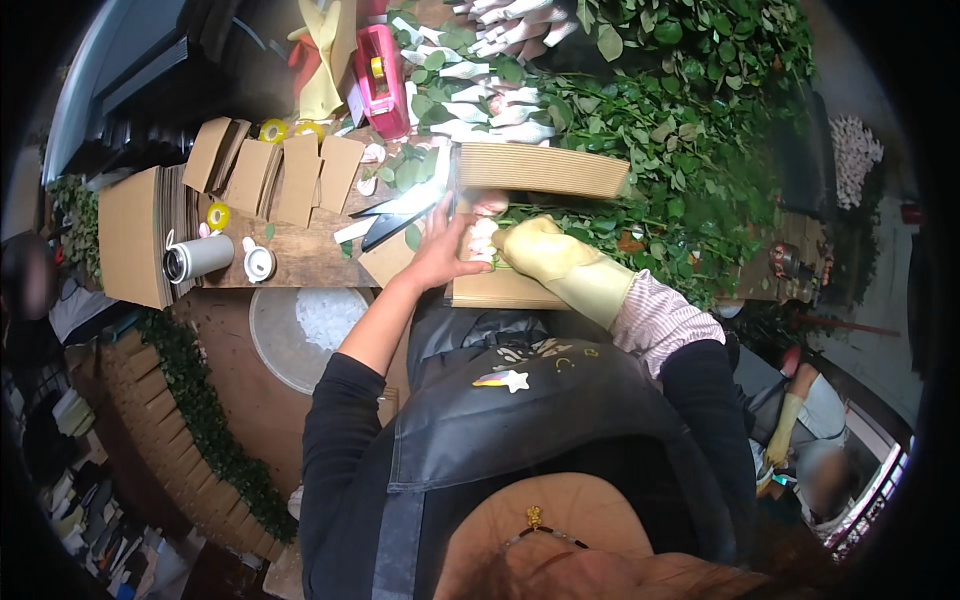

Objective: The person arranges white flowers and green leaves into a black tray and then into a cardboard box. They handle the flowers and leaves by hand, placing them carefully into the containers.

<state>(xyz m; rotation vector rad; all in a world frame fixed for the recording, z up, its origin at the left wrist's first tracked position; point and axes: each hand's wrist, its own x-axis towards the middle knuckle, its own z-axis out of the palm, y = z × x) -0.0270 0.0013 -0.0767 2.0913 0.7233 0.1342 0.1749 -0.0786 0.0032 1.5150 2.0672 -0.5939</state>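
Pale pink rose heads [483, 238] lie in a row between my hands, on a brown cardboard sheet [510, 291] at the table's near edge. My bare left hand [440, 245] is open at their left side, its fingers stretched away from me and its thumb toward the blooms. In a pale yellow rubber glove, my right hand [545, 250] is closed at their right side. What its fingers grip, if anything, is hidden. Just beyond both hands stands a folded corrugated cardboard piece [540, 170], with another pink bloom partly under it.
Left of my hands lie a dark-handled cutting tool [385, 225], cardboard pieces [297, 180] and a white flask [197, 258]. A pink tape dispenser [383, 85] and white-wrapped blooms [490, 110] are farther back. Leafy stems [670, 140] cover the right. A round tub [275, 340] stands below; a co-worker's gloved hand [780, 440] is at right.
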